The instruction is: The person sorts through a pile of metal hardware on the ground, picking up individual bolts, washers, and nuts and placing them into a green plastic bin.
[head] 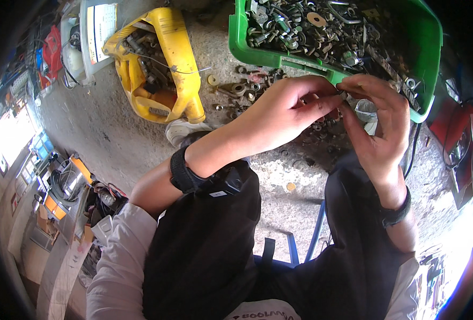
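My left hand (300, 102) and my right hand (380, 116) meet at the fingertips over the near edge of a green plastic bin (256, 58). Between their fingertips they pinch a small dark piece (339, 93), mostly hidden, its kind unclear. Mixed bolts, nuts and washers (308, 32) fill much of the bin. More loose nuts, washers and bolts (238, 89) lie on the concrete floor, partly beneath my hands. To the left stands a cut-open yellow plastic container (184, 52) with metal fittings inside.
A clear plastic box (96, 40) with a printed sheet is at the upper left. A white shoe (182, 130) touches the floor beside the yellow container. Blue metal legs (315, 232) show between my knees. A black cable (414, 152) runs right of my right hand; red objects (450, 124) lie beyond.
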`<state>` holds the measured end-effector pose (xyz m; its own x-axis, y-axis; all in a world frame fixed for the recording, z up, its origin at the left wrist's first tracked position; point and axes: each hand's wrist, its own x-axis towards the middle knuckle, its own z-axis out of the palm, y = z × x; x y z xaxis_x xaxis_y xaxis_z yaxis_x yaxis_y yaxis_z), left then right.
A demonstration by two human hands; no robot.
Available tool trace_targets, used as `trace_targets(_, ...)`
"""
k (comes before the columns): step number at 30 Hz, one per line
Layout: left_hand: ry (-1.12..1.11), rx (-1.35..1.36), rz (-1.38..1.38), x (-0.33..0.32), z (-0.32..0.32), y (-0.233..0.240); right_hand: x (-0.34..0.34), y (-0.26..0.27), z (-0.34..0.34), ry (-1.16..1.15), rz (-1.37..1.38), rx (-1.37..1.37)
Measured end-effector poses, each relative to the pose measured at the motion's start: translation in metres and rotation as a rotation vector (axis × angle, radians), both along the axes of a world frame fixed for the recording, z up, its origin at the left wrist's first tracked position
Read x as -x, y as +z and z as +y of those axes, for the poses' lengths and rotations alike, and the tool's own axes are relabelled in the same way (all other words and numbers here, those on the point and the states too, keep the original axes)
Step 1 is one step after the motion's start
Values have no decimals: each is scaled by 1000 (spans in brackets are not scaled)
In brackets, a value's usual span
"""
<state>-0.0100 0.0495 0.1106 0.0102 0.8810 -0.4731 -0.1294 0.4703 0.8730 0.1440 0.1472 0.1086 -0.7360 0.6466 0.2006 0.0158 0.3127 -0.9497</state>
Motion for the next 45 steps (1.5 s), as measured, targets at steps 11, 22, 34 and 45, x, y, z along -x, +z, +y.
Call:
trace_targets(11, 68, 156, -417, -8, -9, -8, -3, 7, 3, 59, -230, -191)
trace_targets(22, 142, 171, -541, -5, -10, -10, 0, -2, 2, 9, -95, -150)
trace_targets(34, 120, 65, -405, -1, -2, -8, -4, 20, 5, 89, -266, -55)
trace_targets(45, 312, 29, -172, 1, 0, 5, -13, -10, 46, -276, -370, -619)
